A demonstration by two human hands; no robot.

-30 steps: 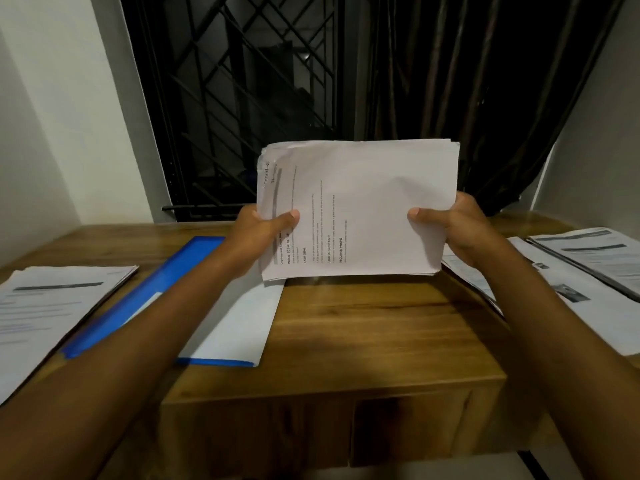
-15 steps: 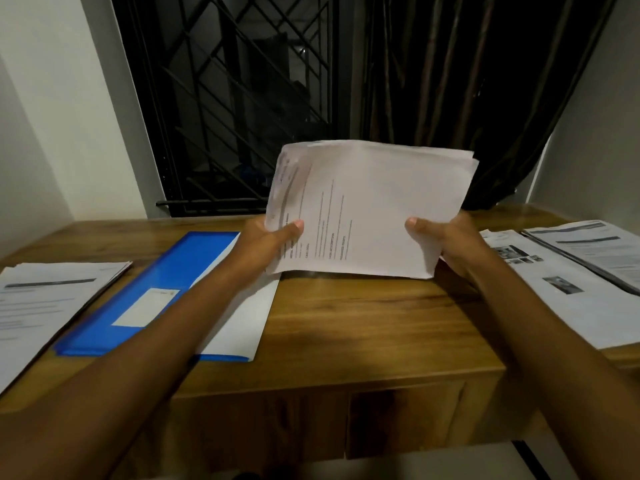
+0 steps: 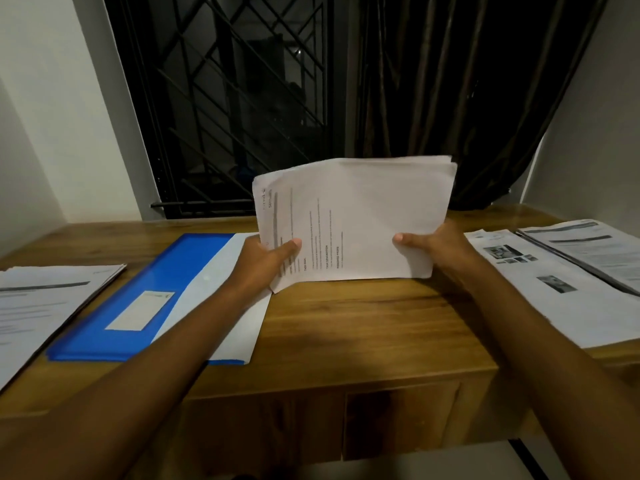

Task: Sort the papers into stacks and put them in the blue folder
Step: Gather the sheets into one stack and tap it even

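Sideways on the top sheet of the white paper stack (image 3: 363, 216) run the headings "TASK GOAL:", "TASK DESCRIPTION" and "REQUIRED PROPS". The white label (image 3: 140, 310) on the blue plastic folder (image 3: 194, 261) is unreadable.

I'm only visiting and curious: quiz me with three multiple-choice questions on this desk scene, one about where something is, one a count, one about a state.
1. Where does the blue folder lie?
A. left of the held stack
B. right of it
C. on the floor
2. How many hands grip the held stack?
A. none
B. one
C. two
3. How is the held stack?
A. lying flat
B. upright, print facing the person
C. crumpled into a ball

Answers:
1 A, the folder lies on the table beside the left hand.
2 C, the left hand and right hand each pinch a lower corner.
3 B, its sheets stand up between both hands.
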